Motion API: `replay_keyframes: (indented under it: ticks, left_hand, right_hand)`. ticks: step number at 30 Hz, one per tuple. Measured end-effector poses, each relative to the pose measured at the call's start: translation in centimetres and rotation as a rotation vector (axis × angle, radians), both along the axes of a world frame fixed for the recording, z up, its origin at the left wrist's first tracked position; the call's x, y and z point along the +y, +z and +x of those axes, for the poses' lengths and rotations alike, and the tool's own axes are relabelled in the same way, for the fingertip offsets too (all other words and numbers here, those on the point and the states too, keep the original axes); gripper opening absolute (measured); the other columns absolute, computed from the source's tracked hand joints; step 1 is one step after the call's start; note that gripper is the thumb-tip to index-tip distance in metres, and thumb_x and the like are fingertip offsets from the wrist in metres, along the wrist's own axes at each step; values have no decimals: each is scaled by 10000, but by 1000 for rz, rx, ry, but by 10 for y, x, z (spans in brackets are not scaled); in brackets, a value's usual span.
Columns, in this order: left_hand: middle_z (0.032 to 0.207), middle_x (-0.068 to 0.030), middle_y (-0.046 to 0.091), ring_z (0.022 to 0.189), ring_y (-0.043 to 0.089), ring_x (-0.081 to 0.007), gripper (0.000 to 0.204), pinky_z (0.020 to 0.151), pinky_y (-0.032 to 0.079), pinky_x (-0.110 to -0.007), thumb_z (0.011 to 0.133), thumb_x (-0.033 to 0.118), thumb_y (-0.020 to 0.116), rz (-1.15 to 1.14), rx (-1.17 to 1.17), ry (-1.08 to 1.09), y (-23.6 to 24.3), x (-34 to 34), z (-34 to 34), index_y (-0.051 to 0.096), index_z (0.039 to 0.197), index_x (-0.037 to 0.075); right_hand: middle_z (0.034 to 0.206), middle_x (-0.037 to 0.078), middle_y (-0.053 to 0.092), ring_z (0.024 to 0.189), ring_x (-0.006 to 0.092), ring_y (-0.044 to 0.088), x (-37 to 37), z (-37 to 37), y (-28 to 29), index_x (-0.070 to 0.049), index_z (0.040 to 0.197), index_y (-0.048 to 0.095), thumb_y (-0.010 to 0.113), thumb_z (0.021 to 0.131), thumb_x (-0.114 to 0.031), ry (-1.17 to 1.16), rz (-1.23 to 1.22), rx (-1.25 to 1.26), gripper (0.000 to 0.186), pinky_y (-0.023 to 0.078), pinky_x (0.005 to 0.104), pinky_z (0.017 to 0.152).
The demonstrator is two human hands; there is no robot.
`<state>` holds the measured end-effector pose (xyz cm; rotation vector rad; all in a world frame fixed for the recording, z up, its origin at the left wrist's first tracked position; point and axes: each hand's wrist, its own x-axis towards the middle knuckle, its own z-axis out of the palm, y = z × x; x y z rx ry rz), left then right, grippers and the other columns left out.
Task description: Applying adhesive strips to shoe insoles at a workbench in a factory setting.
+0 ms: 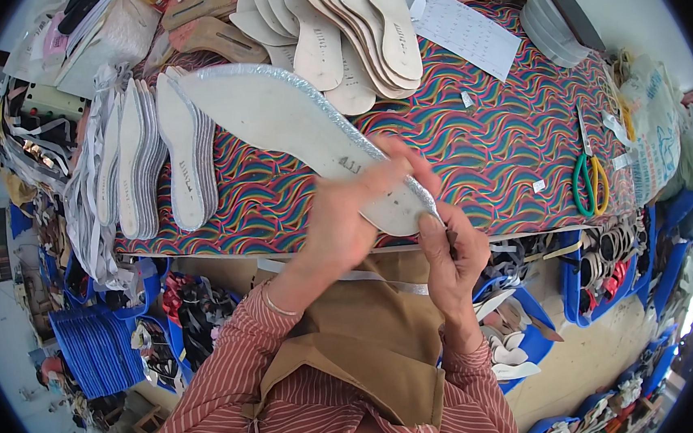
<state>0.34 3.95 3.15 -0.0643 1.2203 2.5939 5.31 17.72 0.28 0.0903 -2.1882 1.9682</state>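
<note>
Insole, pale, heel toward you, held above the near half of the patterned table, toe angled to the table's far left. Silver trim shows along its far/right side; no silver seen on the near/left side.

Hands: your left hand is clamped across the heel half, fingertips reaching past the trimmed side; it is blurred, so exact finger contact cannot be told. Your right hand has thumb and fingers together, pinching the heel rim over the table's near edge. What lies between those fingers is too small to tell.

Step, as judged: working the trim along the rim toward the heel. To do it well, let your left hand bear the weight near the middle, so the long toe does not sag or twist. Pinch close to the rim, in short advances; keep even tension round the heel curve, where puckering seems likeliest. Press the trim flat before shifting your grip; avoid bending the insole hard.

Layout: stacked insoles with silvery edges stand at the table's left end, good for comparing finish; plain insoles lie at its far middle. Scissors rest at its right end, clear of your hands; probably useful should a loose end need trimming.
</note>
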Motion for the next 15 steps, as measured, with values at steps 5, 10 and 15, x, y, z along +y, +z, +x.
replay_keyframes:
  ticks: [5, 10, 15]
  left_hand:
    - [1072, -131, 695, 913, 675, -276, 340, 846, 523, -346, 866, -4, 533, -99, -29, -29, -8, -2, 8, 555, 1203, 36]
    - [1089, -86, 707, 940, 666, -202, 281, 857, 509, -297, 837, 5, 638, -621, 66, -635, 13, -42, 18, 668, 1117, 11]
    - [843, -41, 699, 745, 611, -150, 127, 709, 481, -252, 815, 76, 687, -868, 458, -677, 47, -48, 10, 720, 913, 3]
  right_hand:
    - [634, -32, 533, 549, 63, 394, 11, -3, 1, 29, 963, 677, 590, 873, -19, 53, -25, -69, 135, 310, 199, 505]
    - [676, -20, 549, 550, 82, 386, 47, -19, 32, 33, 964, 682, 630, 860, 25, 88, -208, -213, 116, 326, 225, 510]
    - [693, 0, 581, 548, 91, 430, 66, -35, 35, 32, 941, 681, 665, 822, 19, 342, -21, -85, 121, 344, 236, 509]
